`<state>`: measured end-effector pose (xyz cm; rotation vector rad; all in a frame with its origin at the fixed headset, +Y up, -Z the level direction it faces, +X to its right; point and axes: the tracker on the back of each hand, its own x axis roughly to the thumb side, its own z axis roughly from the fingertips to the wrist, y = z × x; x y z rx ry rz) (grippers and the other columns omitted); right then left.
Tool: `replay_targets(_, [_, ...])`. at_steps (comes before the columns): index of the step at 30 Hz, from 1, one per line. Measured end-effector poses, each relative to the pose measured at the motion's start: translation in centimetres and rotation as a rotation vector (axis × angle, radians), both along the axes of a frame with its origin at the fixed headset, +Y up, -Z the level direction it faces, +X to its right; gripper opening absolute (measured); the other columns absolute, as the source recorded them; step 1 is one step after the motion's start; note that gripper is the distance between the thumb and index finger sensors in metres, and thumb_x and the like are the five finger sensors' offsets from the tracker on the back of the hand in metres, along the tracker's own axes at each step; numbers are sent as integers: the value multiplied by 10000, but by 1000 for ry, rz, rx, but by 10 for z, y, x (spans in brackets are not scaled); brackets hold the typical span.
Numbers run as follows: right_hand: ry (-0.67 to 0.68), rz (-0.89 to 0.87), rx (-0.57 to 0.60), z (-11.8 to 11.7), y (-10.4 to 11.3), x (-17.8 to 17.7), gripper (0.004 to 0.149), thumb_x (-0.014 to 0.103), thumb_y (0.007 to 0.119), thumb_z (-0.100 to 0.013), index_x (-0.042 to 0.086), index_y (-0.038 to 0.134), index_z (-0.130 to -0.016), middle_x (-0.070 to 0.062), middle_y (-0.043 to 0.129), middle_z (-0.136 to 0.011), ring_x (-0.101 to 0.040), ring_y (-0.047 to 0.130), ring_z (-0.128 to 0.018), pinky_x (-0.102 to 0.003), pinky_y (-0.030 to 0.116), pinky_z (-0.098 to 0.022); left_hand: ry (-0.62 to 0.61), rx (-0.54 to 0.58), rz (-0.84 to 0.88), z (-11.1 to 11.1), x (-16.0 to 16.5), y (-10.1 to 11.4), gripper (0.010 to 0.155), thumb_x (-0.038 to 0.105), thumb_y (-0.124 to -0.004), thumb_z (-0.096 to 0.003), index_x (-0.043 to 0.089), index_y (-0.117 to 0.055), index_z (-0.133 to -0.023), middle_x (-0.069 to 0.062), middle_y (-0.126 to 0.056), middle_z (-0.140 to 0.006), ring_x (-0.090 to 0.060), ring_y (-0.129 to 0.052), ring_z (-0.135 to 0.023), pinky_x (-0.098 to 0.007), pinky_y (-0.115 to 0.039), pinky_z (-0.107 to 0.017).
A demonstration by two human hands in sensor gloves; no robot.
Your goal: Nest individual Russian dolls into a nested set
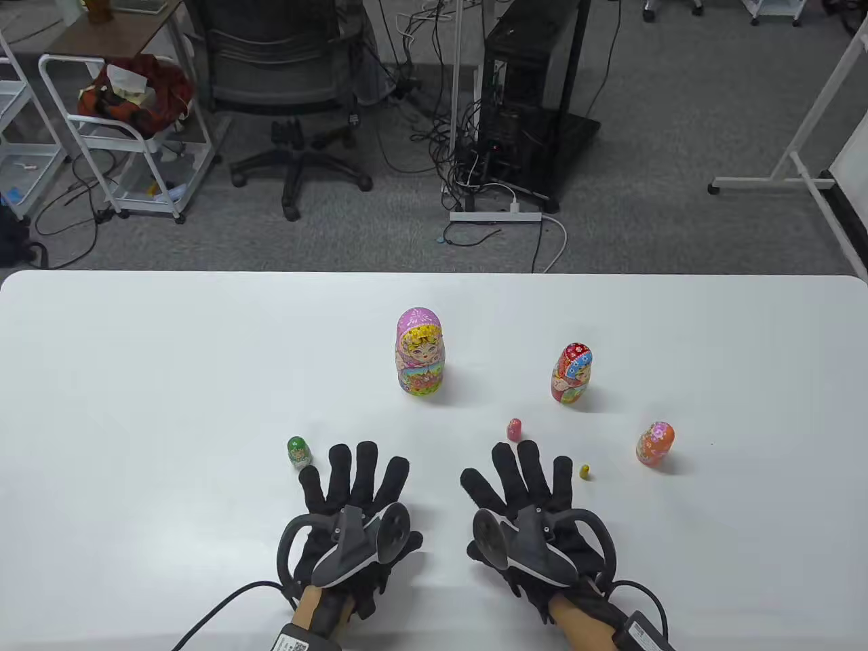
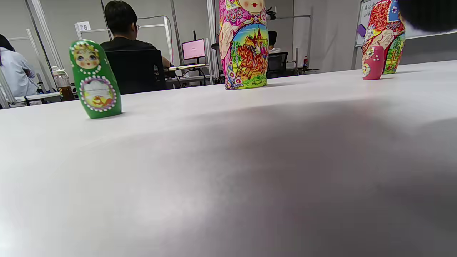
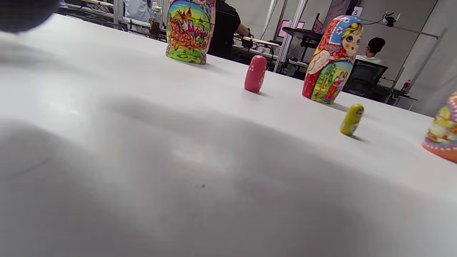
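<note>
Left hand (image 1: 352,505) and right hand (image 1: 536,512) laid flat, fingers spread, nothing held (six dolls closed, upright); yellow doll (image 1: 584,471) just beside right fingertips could be toppled by a careless reach

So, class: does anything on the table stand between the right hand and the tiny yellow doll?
Nothing visible does. The right hand lies flat and open on the table, and the yellow doll stands just beside its fingertips with bare tabletop between. The small pink doll stands further back, off that path.
</note>
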<state>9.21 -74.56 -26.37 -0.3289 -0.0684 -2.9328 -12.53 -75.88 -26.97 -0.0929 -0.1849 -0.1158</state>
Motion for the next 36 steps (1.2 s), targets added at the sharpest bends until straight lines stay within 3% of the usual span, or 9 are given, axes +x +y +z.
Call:
replay_targets(13, [-54, -7, 29, -4, 2, 4, 823, 674, 642, -444, 480, 47, -979, -12, -96, -1106, -324, -19, -1068, -661, 123, -751, 2, -35, 121, -13, -7, 2, 988, 797, -590, -384, 375, -25, -1077, -103, 40, -1167, -427, -52, -1081, -743, -122, -674])
replay_targets(17, [-121, -98, 121, -11, 23, 11, 813, 663, 655, -455, 477, 83, -1002, 5, -72, -1124, -296, -1, -1083, -629, 158, -789, 4, -16, 114, -15, -2, 14, 965, 778, -603, -391, 364, -87, -1094, -105, -2, -1179, -426, -86, -1088, -738, -145, -687])
replay_targets(21, [-276, -120, 220, -44, 46, 19, 723, 566, 678, -496, 452, 198, -1024, 28, 93, -1160, -265, 196, -1100, -547, 312, -834, 21, -27, 118, -24, 6, 18, 950, 765, -606, -398, 359, -111, -1100, -110, -24, -1182, -422, -113, -1093, -734, -161, -691])
replay_targets(23, [-365, -45, 275, -67, 47, 20, 607, 486, 694, -514, 478, 340, -1006, 51, 297, -1150, -227, 474, -1006, -444, 543, -755, 30, -12, 171, -24, 6, 15, 935, 752, -614, -400, 362, -141, -1106, -106, -29, -1185, -418, -107, -1095, -739, -137, -681])
replay_targets(25, [-406, 64, 181, -94, 38, 20, 527, 476, 675, -525, 518, 419, -983, 92, 468, -1124, -188, 618, -960, -407, 638, -708, 19, 12, 193, -25, 2, 14, 933, 745, -629, -397, 363, -158, -1106, -105, -50, -1187, -418, -128, -1095, -739, -147, -681])
replay_targets(29, [-437, -12, -44, -131, 12, 15, 505, 487, 663, -527, 583, 425, -961, 136, 554, -1117, -168, 675, -962, -413, 638, -720, -5, -11, 161, -28, -6, 9, 936, 752, -623, -402, 359, -150, -1108, -116, -50, -1186, -421, -133, -1094, -740, -159, -680])
replay_targets(34, [-464, 57, -117, -149, -11, 11, 425, 440, 685, -528, 493, 573, -935, 161, 755, -990, -133, 806, -872, -386, 698, -680, 6, -66, 207, -31, -6, 6, 932, 745, -624, -407, 356, -152, -1110, -122, -50, -1188, -422, -130, -1095, -739, -150, -680])
replay_targets(36, [-465, 17, -76, -149, -13, 11, 425, 434, 700, -517, 477, 595, -927, 163, 777, -966, -134, 818, -857, -383, 704, -676, -7, -59, 197, -31, -4, 8, 933, 746, -622, -409, 354, -150, -1111, -122, -52, -1188, -421, -132, -1095, -738, -150, -680])
